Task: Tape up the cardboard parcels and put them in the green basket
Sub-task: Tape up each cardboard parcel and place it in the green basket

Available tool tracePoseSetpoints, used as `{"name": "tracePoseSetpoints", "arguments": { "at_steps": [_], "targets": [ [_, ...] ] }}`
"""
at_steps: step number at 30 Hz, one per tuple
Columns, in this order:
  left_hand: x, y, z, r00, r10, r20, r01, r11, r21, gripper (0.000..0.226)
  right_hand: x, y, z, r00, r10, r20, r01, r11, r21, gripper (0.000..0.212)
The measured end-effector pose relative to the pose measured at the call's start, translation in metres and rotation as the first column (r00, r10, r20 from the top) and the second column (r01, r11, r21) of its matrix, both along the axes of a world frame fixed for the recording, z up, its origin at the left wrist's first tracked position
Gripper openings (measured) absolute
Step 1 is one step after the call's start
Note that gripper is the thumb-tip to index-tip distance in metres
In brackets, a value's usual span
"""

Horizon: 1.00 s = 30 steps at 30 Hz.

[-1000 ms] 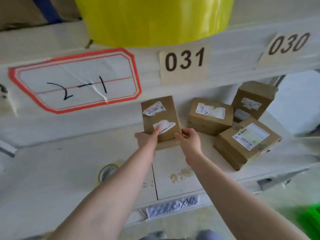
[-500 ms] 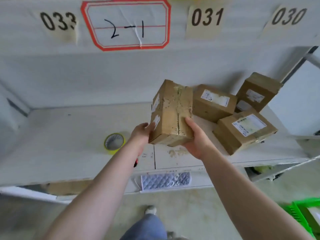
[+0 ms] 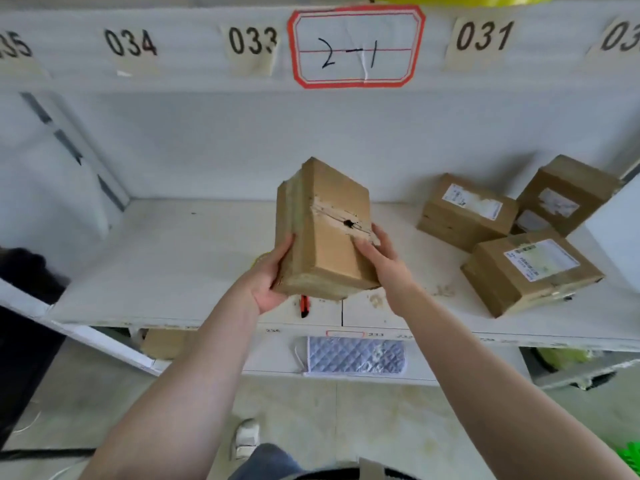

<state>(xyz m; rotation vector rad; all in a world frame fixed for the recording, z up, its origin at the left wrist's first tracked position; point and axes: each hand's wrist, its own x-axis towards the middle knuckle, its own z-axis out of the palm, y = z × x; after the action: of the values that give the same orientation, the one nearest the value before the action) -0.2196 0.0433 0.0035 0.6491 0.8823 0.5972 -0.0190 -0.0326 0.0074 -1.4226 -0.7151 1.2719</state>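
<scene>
Shelf (image 3: pixel 173 258): a big white shelf with number tags above it. It carries the boxes. I keep the name shelf, as it is one.
Three other parcels (image 3: pixel 465 211): they sit on the right side of the shelf, close together, well apart from the hands. They all have white stickers.
Held parcel (image 3: pixel 323 230): a brown cardboard box, up in the air over the front of the shelf, tipped on end. The top face shows a torn seam with a small dark hole.
Left hand (image 3: pixel 268 284): it is clamped on the left side and bottom corner of the held parcel.
Right hand (image 3: pixel 381 256): it is clamped on the right side of the held parcel, fingers next to the torn seam.
Red cutter (image 3: pixel 304 306): it lies on the shelf, just under the held parcel.
Green basket (image 3: pixel 632 459): only a green bit shows at the bottom right, down on the floor.
Step now: I think the person is looking the box over to find the seam to tape.
Next move: it needs tape. The tape roll is mostly hidden behind the box, so one hand must let go to get it.
What changed: half a second ago the box showed a long spotty side; now it is turned, and the torn seam faces up.
</scene>
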Motion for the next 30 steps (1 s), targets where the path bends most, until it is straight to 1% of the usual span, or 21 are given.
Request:
{"name": "tracePoseSetpoints", "arguments": {
  "at_steps": [1, 2, 3, 4, 6, 8, 9, 10, 11, 12, 13, 14, 16, 18, 22, 23, 25, 26, 28, 29, 30],
  "targets": [
    [-0.008, 0.001, -0.007, 0.999, -0.032, 0.032, 0.032, 0.999, -0.015, 0.072, -0.004, 0.001, 0.0, 0.995, 0.024, -0.096, -0.025, 1.0, -0.013, 0.064],
    [-0.016, 0.003, -0.012, 0.996, -0.07, 0.048, 0.07, 0.997, -0.011, 0.074, -0.01, 0.005, 0.0, 0.98, 0.051, -0.194, -0.055, 0.998, -0.016, 0.067],
    [-0.023, 0.005, -0.015, 0.995, -0.091, 0.038, 0.091, 0.996, 0.01, 0.074, -0.017, 0.009, -0.001, 0.96, 0.076, -0.268, -0.08, 0.997, -0.006, 0.064],
    [-0.031, 0.009, -0.015, 0.995, -0.1, 0.008, 0.099, 0.995, 0.032, 0.072, -0.026, 0.014, -0.003, 0.95, 0.092, -0.298, -0.094, 0.996, 0.007, 0.059],
    [-0.052, 0.02, -0.015, 0.994, -0.026, -0.109, 0.035, 0.996, 0.087, 0.063, -0.047, 0.029, -0.006, 0.961, 0.087, -0.262, -0.079, 0.996, 0.041, 0.052],
    [-0.08, 0.039, -0.019, 0.967, 0.154, -0.205, -0.122, 0.98, 0.157, 0.047, -0.077, 0.048, -0.009, 0.981, 0.046, -0.189, -0.038, 0.998, 0.045, 0.05],
    [-0.095, 0.049, -0.018, 0.952, 0.215, -0.216, -0.178, 0.968, 0.176, 0.042, -0.094, 0.059, -0.01, 0.987, 0.033, -0.156, -0.026, 0.998, 0.05, 0.05],
    [-0.11, 0.059, -0.016, 0.948, 0.236, -0.212, -0.201, 0.964, 0.171, 0.04, -0.114, 0.07, -0.012, 0.991, 0.024, -0.132, -0.017, 0.998, 0.055, 0.049],
    [-0.125, 0.069, -0.014, 0.95, 0.217, -0.223, -0.184, 0.97, 0.16, 0.044, -0.134, 0.081, -0.014, 0.994, 0.019, -0.105, -0.014, 0.998, 0.055, 0.048],
    [-0.139, 0.079, -0.009, 0.95, 0.166, -0.265, -0.129, 0.98, 0.15, 0.053, -0.156, 0.093, -0.017, 0.998, 0.02, -0.066, -0.017, 0.999, 0.049, 0.049],
    [-0.153, 0.09, -0.006, 0.935, 0.093, -0.341, -0.043, 0.987, 0.152, 0.062, -0.177, 0.104, -0.021, 0.999, 0.024, -0.024, -0.023, 0.999, 0.043, 0.05],
    [-0.166, 0.101, -0.004, 0.905, 0.033, -0.424, 0.038, 0.987, 0.157, 0.066, -0.198, 0.114, -0.025, 1.0, 0.028, 0.007, -0.028, 0.999, 0.042, 0.052],
    [-0.19, 0.123, -0.009, 0.833, 0.012, -0.552, 0.106, 0.978, 0.181, 0.066, -0.233, 0.133, -0.034, 0.999, 0.024, 0.031, -0.026, 0.998, 0.051, 0.049],
    [-0.209, 0.141, -0.02, 0.809, 0.023, -0.588, 0.101, 0.979, 0.178, 0.064, -0.256, 0.149, -0.045, 0.998, 0.014, 0.054, -0.015, 1.0, 0.016, 0.046],
    [-0.23, 0.157, -0.05, 0.816, -0.061, -0.575, 0.127, 0.989, 0.074, 0.06, -0.276, 0.162, -0.067, 0.993, 0.042, 0.111, -0.025, 0.987, -0.157, 0.054],
    [-0.234, 0.16, -0.057, 0.812, -0.087, -0.578, 0.147, 0.987, 0.058, 0.058, -0.279, 0.162, -0.072, 0.987, 0.058, 0.153, -0.027, 0.98, -0.198, 0.055],
    [-0.239, 0.165, -0.071, 0.793, -0.123, -0.597, 0.182, 0.983, 0.039, 0.064, -0.277, 0.163, -0.082, 0.936, 0.07, 0.345, 0.023, 0.967, -0.256, 0.05],
    [-0.24, 0.167, -0.078, 0.783, -0.136, -0.607, 0.189, 0.982, 0.025, 0.073, -0.272, 0.163, -0.085, 0.881, 0.05, 0.471, 0.087, 0.961, -0.264, 0.045],
    [-0.239, 0.169, -0.087, 0.776, -0.16, -0.61, 0.198, 0.98, -0.005, 0.088, -0.251, 0.162, -0.093, 0.729, 0.051, 0.683, 0.183, 0.946, -0.266, 0.034],
    [-0.237, 0.168, -0.09, 0.773, -0.171, -0.611, 0.21, 0.978, -0.008, 0.092, -0.239, 0.162, -0.098, 0.647, 0.12, 0.753, 0.17, 0.94, -0.296, 0.03],
    [-0.235, 0.168, -0.091, 0.776, -0.18, -0.604, 0.222, 0.975, -0.006, 0.092, -0.227, 0.16, -0.102, 0.557, 0.228, 0.799, 0.123, 0.928, -0.351, 0.027]
  ]
}}
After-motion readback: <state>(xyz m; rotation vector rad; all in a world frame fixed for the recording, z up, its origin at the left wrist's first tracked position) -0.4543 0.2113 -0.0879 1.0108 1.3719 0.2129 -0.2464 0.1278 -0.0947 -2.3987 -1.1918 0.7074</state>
